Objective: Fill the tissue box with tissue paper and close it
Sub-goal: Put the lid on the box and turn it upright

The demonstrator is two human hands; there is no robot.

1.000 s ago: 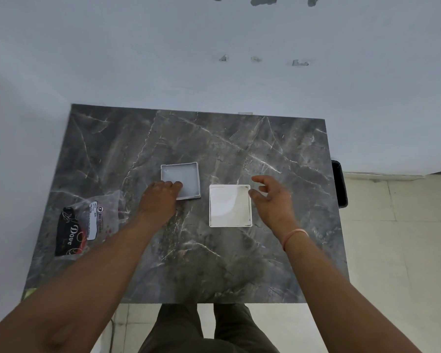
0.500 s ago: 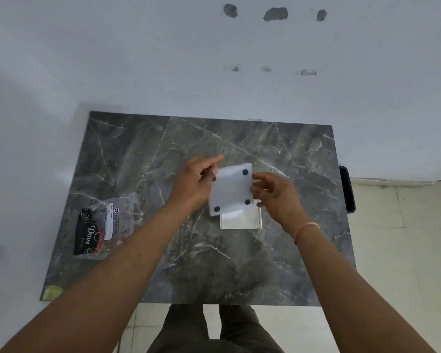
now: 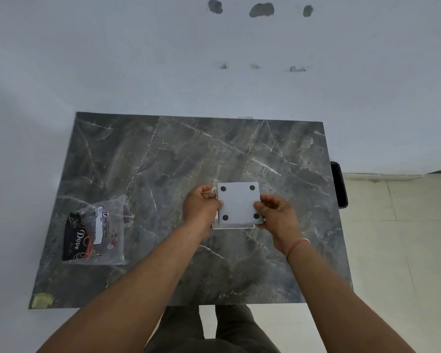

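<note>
- The left hand (image 3: 201, 208) and right hand (image 3: 275, 215) pinch opposite edges of the grey base panel (image 3: 239, 203), held over the white tissue box (image 3: 233, 226) mid-table (image 3: 163, 161).
- The panel looks light, rigid and smooth; gripping the edges suits it best.

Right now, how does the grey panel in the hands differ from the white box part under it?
The grey panel is held above the table by the left hand and right hand; the white box part rests on the table. The panel shows four dark round pads; the box part shows none. The panel is fully in view and slightly tilted; the box part shows only as edges beneath it. Both look square and of similar size.
</note>
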